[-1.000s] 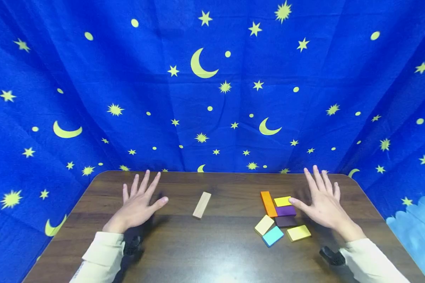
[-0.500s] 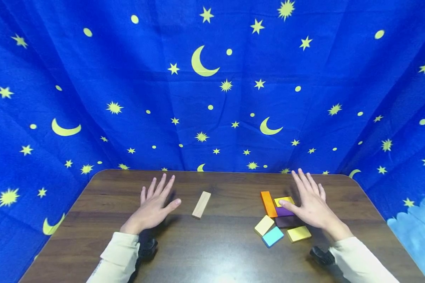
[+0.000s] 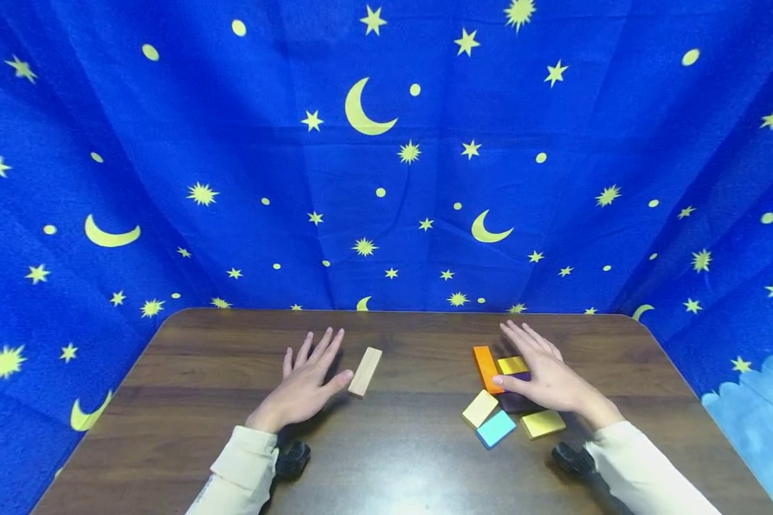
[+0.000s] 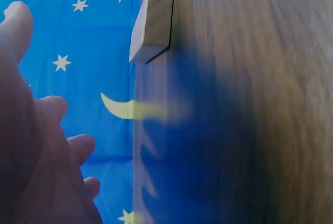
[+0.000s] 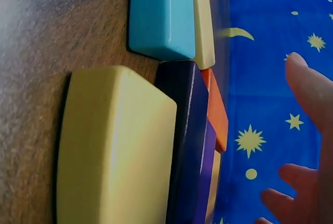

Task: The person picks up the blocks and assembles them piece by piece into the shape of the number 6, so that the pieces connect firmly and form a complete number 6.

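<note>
My left hand [image 3: 305,386], fingers spread, hovers just left of a plain wooden block [image 3: 365,372], its thumb tip right at the block's near left side. In the left wrist view that wooden block [image 4: 155,26] lies apart from the fingers. Over the group of coloured blocks is my right hand [image 3: 550,375], fingers extended and holding nothing. Its thumb overlaps the orange block [image 3: 485,365] in the head view. Partly under this hand lie a yellow block [image 3: 512,365], a purple block [image 5: 205,177] and a dark block [image 5: 182,109].
Nearer the front are a cream block [image 3: 479,408], a light blue block [image 3: 496,429] and a yellowish block [image 3: 544,424]. All lie on a brown wooden table [image 3: 419,343]. A blue curtain [image 3: 264,143] with moons and stars hangs behind and along the sides.
Both hands have moved inward: the left one rightward toward the wooden block, the right one leftward over the coloured blocks. The blocks have stayed in place.
</note>
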Demonstrator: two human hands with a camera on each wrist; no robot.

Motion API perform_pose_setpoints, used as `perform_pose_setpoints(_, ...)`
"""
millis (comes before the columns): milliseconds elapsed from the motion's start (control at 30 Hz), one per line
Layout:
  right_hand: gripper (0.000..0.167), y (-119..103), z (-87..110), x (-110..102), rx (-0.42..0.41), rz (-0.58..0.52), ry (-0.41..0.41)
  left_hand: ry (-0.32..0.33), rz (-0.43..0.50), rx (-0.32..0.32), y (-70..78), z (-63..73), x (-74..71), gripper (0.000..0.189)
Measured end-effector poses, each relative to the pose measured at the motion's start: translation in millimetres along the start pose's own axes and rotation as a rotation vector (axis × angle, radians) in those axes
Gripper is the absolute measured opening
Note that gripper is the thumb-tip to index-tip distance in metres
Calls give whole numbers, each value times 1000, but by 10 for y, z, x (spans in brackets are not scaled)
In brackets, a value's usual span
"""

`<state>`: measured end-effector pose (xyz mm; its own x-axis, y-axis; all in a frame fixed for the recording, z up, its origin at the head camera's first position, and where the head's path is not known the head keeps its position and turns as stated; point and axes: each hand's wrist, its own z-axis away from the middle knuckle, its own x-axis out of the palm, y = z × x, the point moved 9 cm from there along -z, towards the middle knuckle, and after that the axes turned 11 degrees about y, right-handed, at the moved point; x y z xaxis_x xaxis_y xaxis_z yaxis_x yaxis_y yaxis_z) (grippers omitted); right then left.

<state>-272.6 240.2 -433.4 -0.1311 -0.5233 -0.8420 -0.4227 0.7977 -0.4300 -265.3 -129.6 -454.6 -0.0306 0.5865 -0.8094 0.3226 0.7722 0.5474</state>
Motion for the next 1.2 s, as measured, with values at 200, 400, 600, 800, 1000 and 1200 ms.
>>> perform_pose_setpoints(200,88,-33,-6,94,-59,-9,-21,-56,-16,-22,12,-21,86,75)
perform_pose_setpoints(400,85,-69,2,155,-103,-31,-58,-91,-10,-18,60,-8,200,73)
perform_pose_setpoints(600,81,-102,5,220,-127,-15,-89,-108,-1,-22,84,12,280,69)
perform_pose_setpoints(800,81,-120,28,252,-133,9,-113,-124,5,-18,109,36,342,66)
perform_pose_setpoints(1000,77,-147,-27,239,-126,18,-122,-136,-9,-11,133,47,355,64)
perform_pose_setpoints(1200,73,-139,-63,263,-109,55,-135,-142,-7,10,169,30,379,63)
